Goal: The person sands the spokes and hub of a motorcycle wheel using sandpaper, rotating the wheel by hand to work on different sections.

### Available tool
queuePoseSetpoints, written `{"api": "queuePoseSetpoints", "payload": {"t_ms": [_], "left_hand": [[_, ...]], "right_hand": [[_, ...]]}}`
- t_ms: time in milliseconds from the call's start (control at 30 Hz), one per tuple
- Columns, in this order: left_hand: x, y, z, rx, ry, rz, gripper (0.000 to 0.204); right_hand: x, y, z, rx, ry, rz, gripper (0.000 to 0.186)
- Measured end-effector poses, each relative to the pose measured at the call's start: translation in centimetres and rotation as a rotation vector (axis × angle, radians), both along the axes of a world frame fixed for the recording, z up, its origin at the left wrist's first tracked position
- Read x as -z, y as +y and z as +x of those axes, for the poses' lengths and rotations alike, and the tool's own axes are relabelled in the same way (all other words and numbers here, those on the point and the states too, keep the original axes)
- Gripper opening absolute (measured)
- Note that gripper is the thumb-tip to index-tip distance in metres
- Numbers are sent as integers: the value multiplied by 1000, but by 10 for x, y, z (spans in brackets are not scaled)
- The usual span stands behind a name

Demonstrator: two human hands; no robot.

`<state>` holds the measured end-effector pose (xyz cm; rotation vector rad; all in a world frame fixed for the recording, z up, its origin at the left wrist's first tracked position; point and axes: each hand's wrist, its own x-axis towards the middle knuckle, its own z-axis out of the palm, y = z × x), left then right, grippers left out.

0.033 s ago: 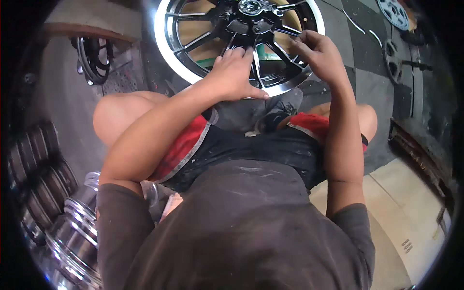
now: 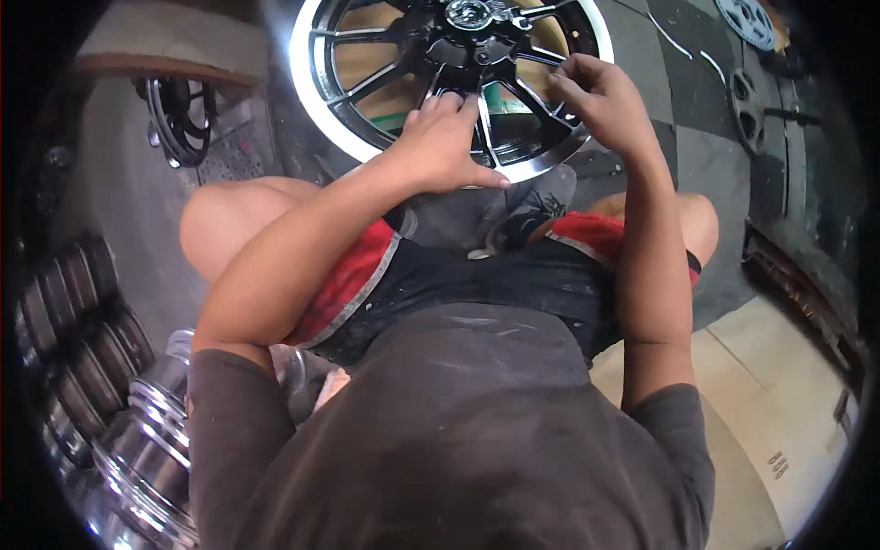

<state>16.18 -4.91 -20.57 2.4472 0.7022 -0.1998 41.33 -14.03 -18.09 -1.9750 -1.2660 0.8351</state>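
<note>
A black spoked wheel (image 2: pixel 426 57) with a bright silver rim and a round hub lies flat in front of my crossed legs, over a tan and green surface seen between its spokes. My left hand (image 2: pixel 445 147) rests on its near part, fingertips on a dark spoke and thumb spread toward the rim, holding nothing visible. My right hand (image 2: pixel 600 101) is at the wheel's right side, fingers bent and pinched beside a spoke; I cannot make out what, if anything, is between them.
Stacked chrome rims (image 2: pixel 151 431) and dark rims (image 2: pixel 78 348) sit at lower left. Another black wheel (image 2: pixel 188 119) is under a wooden ledge (image 2: pixel 165 64). A pale wheel (image 2: pixel 742 23) and grey disc (image 2: pixel 747 119) are at right, above a beige board (image 2: pixel 752 403).
</note>
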Motion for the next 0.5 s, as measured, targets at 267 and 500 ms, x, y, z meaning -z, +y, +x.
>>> {"api": "queuePoseSetpoints", "payload": {"t_ms": [267,500], "left_hand": [[-31,-27,-12,218,21,63,80],[-20,-16,-16,129,-91,174,73]], "right_hand": [[-7,-6,7,40,22,-45,28],[9,-5,25,50,-179,65,31]]}}
